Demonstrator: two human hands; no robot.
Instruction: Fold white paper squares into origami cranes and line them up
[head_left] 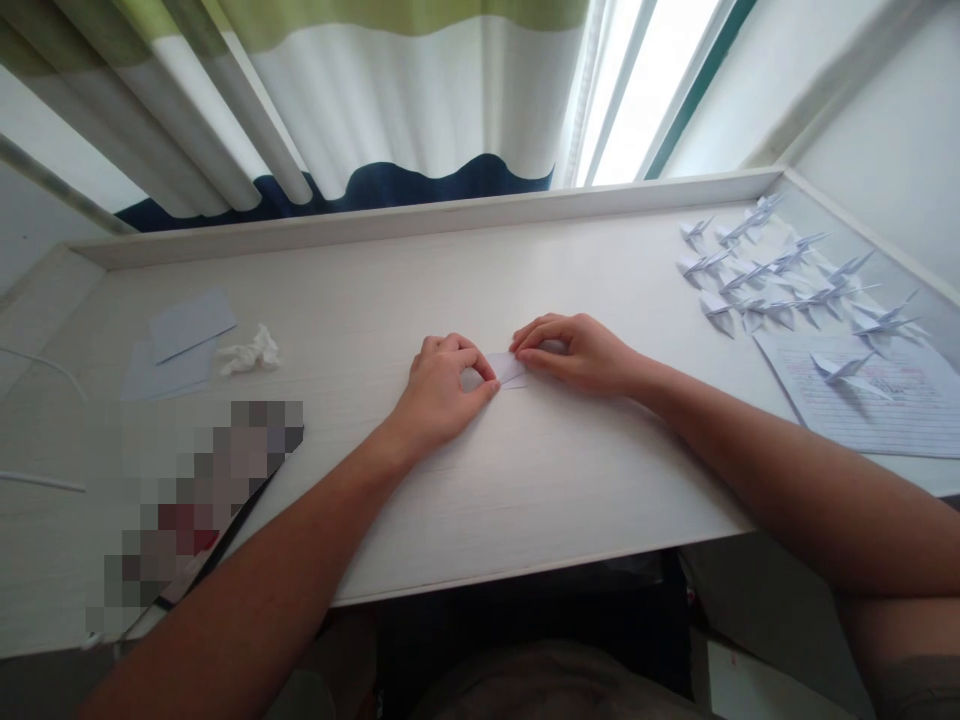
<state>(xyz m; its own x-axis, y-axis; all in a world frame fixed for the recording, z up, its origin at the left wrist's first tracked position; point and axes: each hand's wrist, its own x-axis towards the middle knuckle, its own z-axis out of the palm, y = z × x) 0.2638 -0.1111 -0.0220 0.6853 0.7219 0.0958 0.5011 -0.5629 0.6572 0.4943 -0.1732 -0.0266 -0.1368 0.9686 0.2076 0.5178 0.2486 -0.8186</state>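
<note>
A small folded piece of white paper (511,371) lies on the white desk between my two hands. My left hand (452,385) is closed on its left end, thumb and fingers pinched together at the edge. On the right, my right hand (574,352) rests with its fingertips pressed together on the paper's upper right corner. A slanting fold line crosses the paper's face. Parts of both ends are hidden under my fingers.
Several folded paper cranes (772,275) stand at the back right. One more crane (844,370) sits on a lined, written sheet (907,420). Loose paper sheets (191,325) and a crumpled tissue (251,352) lie at left, near a blurred-out object (217,490). A raised rim (450,215) edges the desk (570,480).
</note>
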